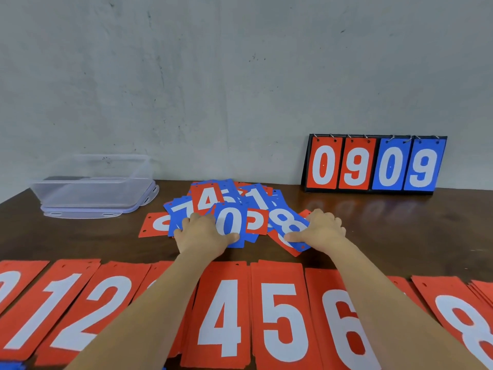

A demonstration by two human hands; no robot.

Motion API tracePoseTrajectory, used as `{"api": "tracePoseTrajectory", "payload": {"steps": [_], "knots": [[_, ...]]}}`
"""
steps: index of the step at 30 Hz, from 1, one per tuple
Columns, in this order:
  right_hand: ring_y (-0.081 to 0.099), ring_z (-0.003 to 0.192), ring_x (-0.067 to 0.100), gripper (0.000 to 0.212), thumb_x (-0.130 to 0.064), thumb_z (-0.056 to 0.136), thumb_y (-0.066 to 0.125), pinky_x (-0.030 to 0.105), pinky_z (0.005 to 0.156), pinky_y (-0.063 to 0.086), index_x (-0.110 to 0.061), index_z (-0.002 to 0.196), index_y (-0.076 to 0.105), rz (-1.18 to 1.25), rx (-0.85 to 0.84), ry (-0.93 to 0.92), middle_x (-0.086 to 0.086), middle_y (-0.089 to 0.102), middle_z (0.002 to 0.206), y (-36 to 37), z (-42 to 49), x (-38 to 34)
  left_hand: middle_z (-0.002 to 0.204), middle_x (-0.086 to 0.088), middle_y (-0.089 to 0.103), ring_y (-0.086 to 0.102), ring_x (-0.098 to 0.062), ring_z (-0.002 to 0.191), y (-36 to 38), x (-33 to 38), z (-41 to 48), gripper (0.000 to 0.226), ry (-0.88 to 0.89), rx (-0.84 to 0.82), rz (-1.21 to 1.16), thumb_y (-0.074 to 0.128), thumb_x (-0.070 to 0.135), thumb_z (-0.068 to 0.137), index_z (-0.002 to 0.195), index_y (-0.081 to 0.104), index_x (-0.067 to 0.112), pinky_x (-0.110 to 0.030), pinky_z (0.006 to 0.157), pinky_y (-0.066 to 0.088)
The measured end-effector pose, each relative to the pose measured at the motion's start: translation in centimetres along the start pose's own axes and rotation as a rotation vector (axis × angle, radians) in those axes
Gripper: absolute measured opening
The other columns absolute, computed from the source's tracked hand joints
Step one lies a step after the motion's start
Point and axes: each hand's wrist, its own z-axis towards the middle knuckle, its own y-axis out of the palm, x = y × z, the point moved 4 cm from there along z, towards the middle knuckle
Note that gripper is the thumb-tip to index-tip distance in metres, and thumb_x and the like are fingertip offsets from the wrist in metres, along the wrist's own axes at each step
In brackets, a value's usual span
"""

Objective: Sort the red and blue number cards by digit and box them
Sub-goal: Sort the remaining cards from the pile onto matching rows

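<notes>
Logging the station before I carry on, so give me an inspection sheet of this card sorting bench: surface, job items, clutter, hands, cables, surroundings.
Surface: dark wooden table.
Job's things: mixed pile of red and blue cards mid-table; red stacks in a row along the near edge; clear box far left, apparently on its lid.
Clutter: scoreboard stand reading 0909, far right.
Hands: left hand rests on the pile; right hand pinches the blue 8 card.
Cables: nothing seen.
Surroundings: grey wall behind.

Both our forearms reach up from the bottom edge to mid-frame. Our left hand (205,232) lies palm down, thumb stretched right; our right hand (321,228) shows bent fingers, thumb pointing left.
</notes>
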Motion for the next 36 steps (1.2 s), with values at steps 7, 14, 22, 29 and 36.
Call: {"api": "tracePoseTrajectory", "payload": {"steps": [7,14,22,29,36], "knots": [[0.059,0.090,0.017,0.076,-0.055,0.067,0.079,0.027,0.064,0.050,-0.015,0.116,0.037,0.120,-0.030,0.008,0.000,0.053,0.099,-0.3,-0.5,0.6,0.126,-0.001,0.054,0.046,-0.022,0.122,-0.3,-0.2,-0.2,0.055,0.006,0.036,-0.103,0.063,0.054,0.084,0.127,0.049,0.022,-0.043,0.104,0.035],[0.062,0.070,0.017,0.037,-0.015,0.081,0.073,0.026,0.055,0.050,-0.013,0.108,0.047,0.405,-0.068,-0.041,0.007,0.060,0.106,-1.3,-1.1,1.0,0.119,-0.004,0.055,0.054,-0.014,0.091,-0.5,0.1,-0.6,0.054,0.074,0.064,-0.585,0.068,0.014,0.087,0.133,0.039,0.018,-0.023,0.070,0.045],[0.069,0.085,0.018,0.008,-0.010,0.086,0.069,0.034,0.069,0.058,-0.016,0.089,0.065,1.020,0.146,-0.152,0.008,0.071,0.099,-4.6,-4.5,-0.2,0.116,-0.009,0.060,0.060,-0.022,0.099,-2.8,-1.0,-1.2,0.041,-0.001,0.133,-0.953,0.059,0.001,0.090,0.130,0.050,0.006,-0.022,0.070,0.050],[0.065,0.060,0.012,0.025,-0.022,0.096,0.057,0.019,0.046,0.048,-0.018,0.120,0.052,0.943,0.172,-0.248,0.000,0.063,0.104,-6.0,-6.7,-1.1,0.092,-0.014,0.063,0.061,-0.027,0.084,-4.9,-3.5,-2.6,0.006,-0.002,0.170,-1.039,0.059,0.001,0.087,0.092,0.059,0.003,-0.032,0.068,0.049],[0.056,0.053,0.009,0.009,-0.005,0.084,0.069,0.017,0.045,0.043,-0.009,0.090,0.063,1.021,0.116,-0.270,0.003,0.065,0.074,-6.0,-8.8,-2.0,0.098,-0.006,0.066,0.064,-0.021,0.089,-6.9,-5.1,-6.1,0.015,-0.016,0.185,-1.090,0.063,0.016,0.092,0.104,0.061,0.008,-0.021,0.060,0.049]]}}
